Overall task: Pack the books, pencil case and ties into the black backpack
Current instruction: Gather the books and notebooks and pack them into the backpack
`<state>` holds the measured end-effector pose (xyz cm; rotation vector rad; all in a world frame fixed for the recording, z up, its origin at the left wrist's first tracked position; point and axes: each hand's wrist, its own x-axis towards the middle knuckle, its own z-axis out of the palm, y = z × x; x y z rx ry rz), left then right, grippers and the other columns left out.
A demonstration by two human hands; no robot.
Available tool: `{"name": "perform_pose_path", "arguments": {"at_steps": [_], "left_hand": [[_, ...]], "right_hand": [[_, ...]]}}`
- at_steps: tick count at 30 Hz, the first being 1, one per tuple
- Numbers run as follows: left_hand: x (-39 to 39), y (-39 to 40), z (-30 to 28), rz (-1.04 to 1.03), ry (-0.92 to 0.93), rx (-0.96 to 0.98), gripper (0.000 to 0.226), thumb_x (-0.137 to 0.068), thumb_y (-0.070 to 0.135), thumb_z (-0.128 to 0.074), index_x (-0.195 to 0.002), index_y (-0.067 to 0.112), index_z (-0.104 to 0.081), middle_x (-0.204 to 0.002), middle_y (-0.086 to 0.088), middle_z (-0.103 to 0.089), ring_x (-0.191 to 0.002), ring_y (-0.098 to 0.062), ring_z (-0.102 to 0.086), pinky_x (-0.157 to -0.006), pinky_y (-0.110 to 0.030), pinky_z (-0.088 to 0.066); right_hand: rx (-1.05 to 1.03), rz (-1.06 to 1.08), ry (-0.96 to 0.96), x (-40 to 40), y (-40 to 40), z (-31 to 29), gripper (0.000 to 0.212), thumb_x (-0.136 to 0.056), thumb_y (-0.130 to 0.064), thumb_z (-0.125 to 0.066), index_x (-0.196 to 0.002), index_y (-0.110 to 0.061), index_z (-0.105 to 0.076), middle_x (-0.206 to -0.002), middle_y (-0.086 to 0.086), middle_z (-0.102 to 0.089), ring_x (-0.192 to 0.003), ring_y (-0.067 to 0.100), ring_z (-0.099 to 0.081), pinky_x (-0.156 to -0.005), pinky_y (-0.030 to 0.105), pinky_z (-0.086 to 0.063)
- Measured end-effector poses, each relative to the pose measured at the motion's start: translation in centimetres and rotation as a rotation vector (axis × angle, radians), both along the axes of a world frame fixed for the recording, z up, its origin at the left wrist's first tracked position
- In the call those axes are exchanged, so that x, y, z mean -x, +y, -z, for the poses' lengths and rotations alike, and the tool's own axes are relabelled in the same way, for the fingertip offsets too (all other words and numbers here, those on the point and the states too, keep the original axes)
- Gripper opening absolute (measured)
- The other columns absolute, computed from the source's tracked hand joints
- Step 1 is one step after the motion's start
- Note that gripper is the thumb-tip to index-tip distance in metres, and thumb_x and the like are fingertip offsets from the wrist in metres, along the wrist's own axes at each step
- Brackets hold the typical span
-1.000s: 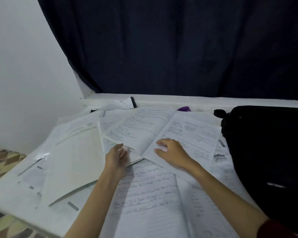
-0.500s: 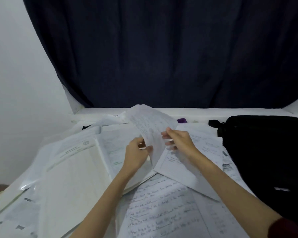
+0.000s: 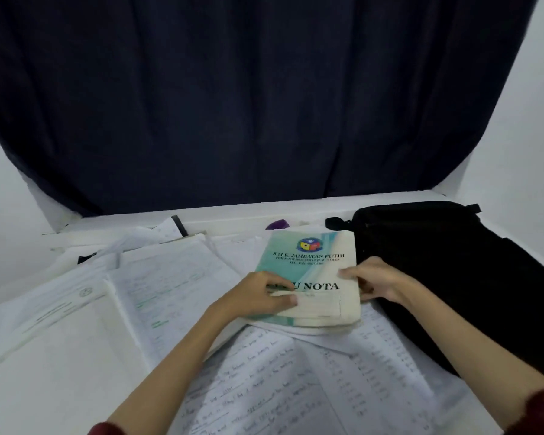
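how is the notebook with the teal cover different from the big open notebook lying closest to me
The teal-cover notebook is closed, its printed cover up; the open notebook lies spread, showing handwritten lined pages. The teal-cover notebook is held, the left hand on its cover and the right hand at its edge beside the black backpack; the open notebook lies untouched under the forearms. Both are still outside the backpack.

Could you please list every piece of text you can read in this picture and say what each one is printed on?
"S.M.K. JAMBATAN PUTIH": cover of the closed notebook, under its crest.
"NOTA": same cover, lower; the word before it is hidden by the left hand.
Two small lines beneath the school name: too blurred to read.
Handwriting on the open pages: too blurred to read.
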<state>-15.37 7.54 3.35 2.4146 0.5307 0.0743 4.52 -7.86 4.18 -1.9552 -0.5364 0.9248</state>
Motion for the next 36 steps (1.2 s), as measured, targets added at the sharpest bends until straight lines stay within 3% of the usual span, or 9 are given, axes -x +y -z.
{"name": "perform_pose_path", "arguments": {"at_steps": [2,4,7,11,13,15,19,26,36], "left_hand": [[-0.6,1.0,1.0,-0.160,-0.006,-0.178,0.047,-0.089,0.039,-0.063,-0.130,0.017,-0.056,-0.136,-0.007,-0.047,-0.126,-0.024,-0.045,-0.102,-0.033,-0.042],[-1.0,1.7,1.7,-0.333,0.035,-0.198,0.051,-0.092,0.034,-0.058,-0.136,0.012,-0.045,-0.135,-0.013,-0.046,-0.121,-0.027,-0.047,-0.097,-0.035,-0.046],[-1.9,2.5,2.1,-0.497,-0.001,0.082,0.051,-0.091,0.030,-0.061,-0.132,0.006,-0.043,-0.124,-0.014,-0.058,-0.108,-0.026,-0.058,-0.083,-0.027,-0.048],[-2.1,3.1,1.6,-0.532,-0.052,0.488,0.027,-0.086,0.021,-0.069,-0.107,0.007,-0.058,-0.116,-0.013,-0.065,-0.102,-0.028,-0.064,-0.088,-0.036,-0.053],[-2.0,3.0,1.2,-0.494,-0.104,0.702,0.034,-0.088,0.013,-0.065,-0.119,0.004,-0.052,-0.116,-0.015,-0.066,-0.100,-0.028,-0.065,-0.081,-0.035,-0.055],[-1.4,2.8,0.3,-0.477,-0.184,0.794,0.029,-0.091,0.009,-0.061,-0.116,0.008,-0.045,-0.109,-0.014,-0.065,-0.089,-0.025,-0.066,-0.070,-0.034,-0.057],[0.8,3.5,-1.7,-0.507,-0.438,0.790,0.020,-0.093,0.004,-0.056,-0.106,0.017,-0.048,-0.105,-0.013,-0.068,-0.078,-0.023,-0.069,-0.062,-0.034,-0.058],[5.9,5.7,-6.4,-0.393,-0.779,0.580,0.029,-0.091,0.007,-0.057,-0.114,0.024,-0.052,-0.111,0.000,-0.071,-0.094,-0.019,-0.070,-0.073,-0.031,-0.059],[7.0,6.6,-5.6,-0.510,-0.775,0.509,0.053,-0.068,0.036,-0.073,-0.115,0.014,-0.063,-0.109,-0.004,-0.071,-0.101,-0.025,-0.068,-0.090,-0.047,-0.053]], "right_hand": [[0.102,0.040,-0.087,0.1,0.0,1.9,0.014,-0.085,-0.012,-0.065,-0.076,-0.004,-0.058,-0.056,0.007,-0.055,-0.044,0.015,-0.049,-0.051,0.027,-0.045],[0.202,0.048,-0.253,0.7,0.3,2.7,0.022,-0.087,-0.024,-0.061,-0.073,-0.009,-0.052,-0.068,0.006,-0.060,-0.056,0.018,-0.058,-0.050,0.024,-0.046],[0.242,0.071,-0.371,2.0,1.0,3.1,0.028,-0.092,-0.037,-0.054,-0.100,-0.011,-0.060,-0.106,0.008,-0.063,-0.105,0.028,-0.061,-0.084,0.031,-0.048],[0.125,0.214,-0.287,2.3,2.0,4.2,0.049,-0.092,-0.039,-0.055,-0.132,-0.011,-0.052,-0.132,0.009,-0.056,-0.122,0.029,-0.051,-0.098,0.031,-0.040],[-0.011,0.324,-0.105,1.5,2.5,4.9,0.054,-0.088,-0.034,-0.062,-0.133,-0.007,-0.050,-0.129,0.008,-0.058,-0.116,0.028,-0.055,-0.096,0.032,-0.042],[-0.158,0.409,0.063,1.1,3.0,4.9,0.041,-0.086,-0.024,-0.065,-0.116,0.002,-0.059,-0.104,0.009,-0.065,-0.092,0.025,-0.062,-0.081,0.033,-0.051],[-0.314,0.333,-0.001,1.5,4.5,2.9,0.031,-0.090,-0.033,-0.062,-0.080,-0.008,-0.048,-0.071,0.008,-0.055,-0.055,0.017,-0.047,-0.048,0.025,-0.037],[-0.788,0.104,0.036,5.2,9.6,-6.1,0.035,-0.090,-0.034,-0.061,-0.119,-0.016,-0.056,-0.111,-0.005,-0.067,-0.097,0.007,-0.064,-0.078,0.022,-0.052],[-0.790,-0.056,-0.007,8.2,11.3,-6.2,0.027,-0.083,-0.036,-0.067,-0.103,-0.018,-0.064,-0.090,-0.007,-0.072,-0.077,0.005,-0.069,-0.057,0.014,-0.051]]}}
